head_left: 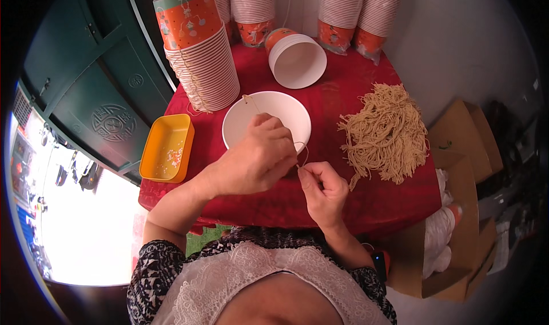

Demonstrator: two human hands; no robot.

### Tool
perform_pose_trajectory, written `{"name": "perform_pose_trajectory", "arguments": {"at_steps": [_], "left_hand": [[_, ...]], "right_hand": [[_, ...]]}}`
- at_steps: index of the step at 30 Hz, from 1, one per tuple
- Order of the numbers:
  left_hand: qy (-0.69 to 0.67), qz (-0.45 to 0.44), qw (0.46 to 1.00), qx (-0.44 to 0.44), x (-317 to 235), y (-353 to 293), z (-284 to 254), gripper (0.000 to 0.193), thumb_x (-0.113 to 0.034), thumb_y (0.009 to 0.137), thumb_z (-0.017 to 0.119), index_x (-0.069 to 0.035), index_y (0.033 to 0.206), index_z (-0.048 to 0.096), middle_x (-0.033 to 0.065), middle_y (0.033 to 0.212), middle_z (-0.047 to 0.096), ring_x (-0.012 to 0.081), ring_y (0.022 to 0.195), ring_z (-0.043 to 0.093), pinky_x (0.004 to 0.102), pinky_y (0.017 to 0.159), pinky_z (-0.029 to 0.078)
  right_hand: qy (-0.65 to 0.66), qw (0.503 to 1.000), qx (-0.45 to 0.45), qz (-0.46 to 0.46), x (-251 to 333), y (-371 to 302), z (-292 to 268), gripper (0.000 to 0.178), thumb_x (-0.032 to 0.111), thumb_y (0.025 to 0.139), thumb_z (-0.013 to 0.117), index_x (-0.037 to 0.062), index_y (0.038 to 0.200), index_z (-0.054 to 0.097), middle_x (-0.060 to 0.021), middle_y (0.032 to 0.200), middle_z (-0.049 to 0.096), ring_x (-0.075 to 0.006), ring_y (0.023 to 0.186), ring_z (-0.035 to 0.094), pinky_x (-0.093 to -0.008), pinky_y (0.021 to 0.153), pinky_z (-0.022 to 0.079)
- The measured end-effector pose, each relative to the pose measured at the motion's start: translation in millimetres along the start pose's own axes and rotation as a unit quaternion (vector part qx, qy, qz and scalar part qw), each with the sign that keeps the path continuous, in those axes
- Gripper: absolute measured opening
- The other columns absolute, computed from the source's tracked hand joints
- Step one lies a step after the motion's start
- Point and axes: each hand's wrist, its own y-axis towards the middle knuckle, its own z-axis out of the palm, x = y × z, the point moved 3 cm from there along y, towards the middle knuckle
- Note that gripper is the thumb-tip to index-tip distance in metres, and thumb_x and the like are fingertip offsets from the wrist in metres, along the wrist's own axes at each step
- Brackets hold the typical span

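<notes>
Frame centre: left hand (264,153) closed on a thin tan cord (307,152), a short curve of which shows at its right. Right hand (325,192), lower right of centre, pinches the cord between thumb and forefinger. White bowl (233,122) lies partly behind left hand; tangled cord heap (389,133) on red-covered desk (337,104), right; yellow tray (150,163), left.

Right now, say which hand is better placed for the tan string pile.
Probably the right hand: nearer the tan string pile, though pinching a string; the left hand is over the white bowl.
</notes>
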Motion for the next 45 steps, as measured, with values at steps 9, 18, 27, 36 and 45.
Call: {"name": "perform_pose_trajectory", "arguments": {"at_steps": [9, 18, 27, 36, 45], "left_hand": [[-0.014, -0.093, 0.995, 0.021, 33, -8, 1, 0.008, -0.011, 0.086, 0.065, -0.003, 0.087, 0.067, 0.0110, 0.083, 0.064, 0.0302, 0.087, 0.060, 0.0416, 0.084, 0.043], [-0.091, -0.112, 0.984, 0.102, 34, 0, 3, 0.015, -0.007, 0.086, 0.063, 0.000, 0.097, 0.069, 0.0154, 0.090, 0.069, 0.0340, 0.090, 0.064, 0.0442, 0.082, 0.049], [-0.122, -0.130, 0.972, 0.153, 36, 3, 8, 0.022, -0.007, 0.084, 0.063, 0.001, 0.103, 0.071, 0.0173, 0.096, 0.071, 0.0333, 0.094, 0.065, 0.0431, 0.086, 0.050], [-0.179, -0.135, 0.956, 0.187, 46, 3, 15, 0.016, -0.007, 0.087, 0.065, 0.000, 0.100, 0.069, 0.0154, 0.092, 0.068, 0.0313, 0.089, 0.064, 0.0395, 0.080, 0.049], [-0.172, -0.163, 0.951, 0.200, 50, 1, 21, 0.009, -0.007, 0.086, 0.062, 0.001, 0.087, 0.065, 0.0139, 0.079, 0.065, 0.0261, 0.075, 0.061, 0.0357, 0.070, 0.047]], "right_hand": [[-0.036, 0.998, 0.030, 0.034, -14, 2, 2, 0.009, -0.006, 0.086, 0.067, -0.0017, 0.082, 0.061, -0.0021, 0.063, 0.056, -0.0045, 0.056, 0.050, -0.0228, 0.049, 0.039], [-0.037, 0.999, 0.019, 0.018, -20, 7, 9, 0.010, -0.004, 0.087, 0.067, -0.0002, 0.080, 0.061, 0.0061, 0.059, 0.047, 0.0001, 0.054, 0.039, -0.0202, 0.047, 0.032], [-0.066, 0.997, 0.036, 0.022, -21, 10, 10, 0.009, -0.005, 0.085, 0.066, -0.0011, 0.081, 0.060, -0.0066, 0.062, 0.058, -0.0075, 0.053, 0.052, -0.0261, 0.048, 0.042], [-0.053, 0.998, 0.019, -0.007, -23, 11, 13, 0.008, -0.005, 0.087, 0.067, -0.0006, 0.083, 0.062, 0.0042, 0.060, 0.049, -0.0011, 0.055, 0.041, -0.0210, 0.048, 0.034], [-0.061, 0.997, 0.036, -0.031, -22, 9, 11, 0.009, -0.003, 0.085, 0.069, -0.0014, 0.092, 0.063, -0.0095, 0.073, 0.064, -0.0137, 0.059, 0.060, -0.0277, 0.053, 0.047]]}}
